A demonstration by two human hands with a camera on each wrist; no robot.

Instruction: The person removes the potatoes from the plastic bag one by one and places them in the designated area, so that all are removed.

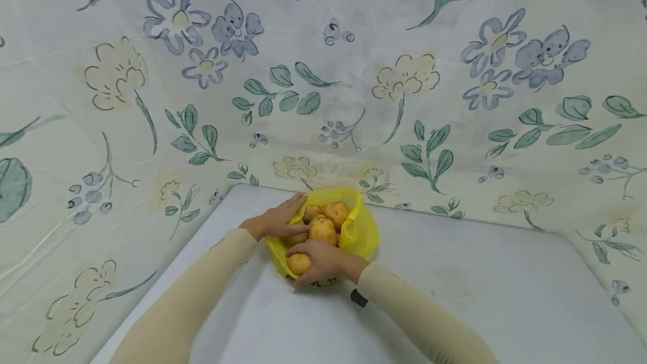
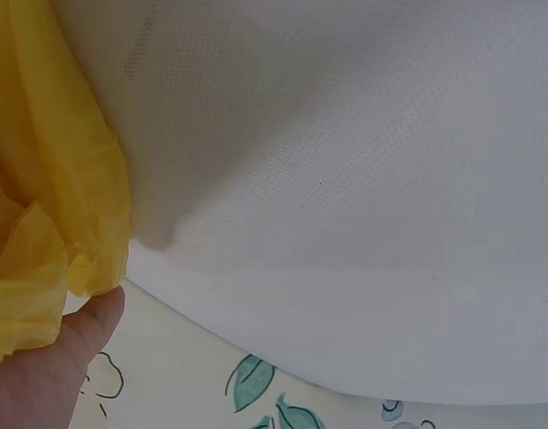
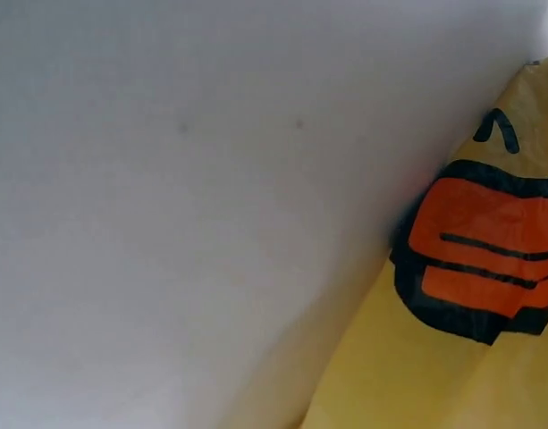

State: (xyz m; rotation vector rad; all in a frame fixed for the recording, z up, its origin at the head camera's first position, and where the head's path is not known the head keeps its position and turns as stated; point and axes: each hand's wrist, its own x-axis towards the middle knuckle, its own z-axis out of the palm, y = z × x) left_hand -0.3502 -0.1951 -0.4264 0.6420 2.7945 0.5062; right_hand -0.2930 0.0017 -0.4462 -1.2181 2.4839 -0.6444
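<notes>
A yellow plastic bag [image 1: 371, 235] stands with its mouth spread, and several potatoes [image 1: 322, 230] lie inside it. On the bag's left side, my left hand [image 1: 275, 222] holds the rim, its thumb reaching inward over the potatoes. The left wrist view shows part of that hand [image 2: 41, 380] against the folded yellow plastic [image 2: 77, 161]. My right hand [image 1: 326, 260] grips one potato [image 1: 299, 264] at the near side of the bag's mouth, thumb and fingers on either side of it. The right wrist view shows only the bag's printed side [image 3: 488, 250]; that hand is out of sight there.
The bag stands on a white table [image 1: 455, 285], near its far left edge. Flower-patterned cloth [image 1: 303, 117] hangs behind and to the left of the table. A small black object [image 1: 359, 297] shows beside my right wrist.
</notes>
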